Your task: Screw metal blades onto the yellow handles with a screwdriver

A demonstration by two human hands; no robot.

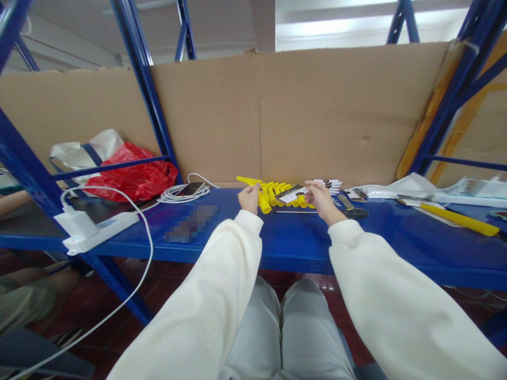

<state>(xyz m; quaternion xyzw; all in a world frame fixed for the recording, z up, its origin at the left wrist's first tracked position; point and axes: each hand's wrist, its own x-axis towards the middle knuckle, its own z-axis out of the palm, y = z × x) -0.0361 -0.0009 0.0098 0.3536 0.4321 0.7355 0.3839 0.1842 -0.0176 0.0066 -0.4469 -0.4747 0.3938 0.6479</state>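
My left hand (248,198) is above the blue table, fingers closed; what they hold, if anything, is hidden. Just right of it a yellow tube (264,203) points toward me, first in a row of yellow tubes (274,193). Behind the hand a thin yellow piece (246,180) sticks out. My right hand (320,201) pinches the right end of a small black-and-white card (292,194), which is tilted over the tubes. Several white pieces with dark marks (332,184) lie stacked behind that hand, and a dark-handled tool (354,210) is to its right.
On the blue table (293,237) a phone (192,189) and coiled white cable (180,196) lie to the left, near a power strip (105,232) and red bag (134,171). A long yellow piece (459,219) and plastic wrapping (415,187) lie right. Cardboard (317,116) stands behind.
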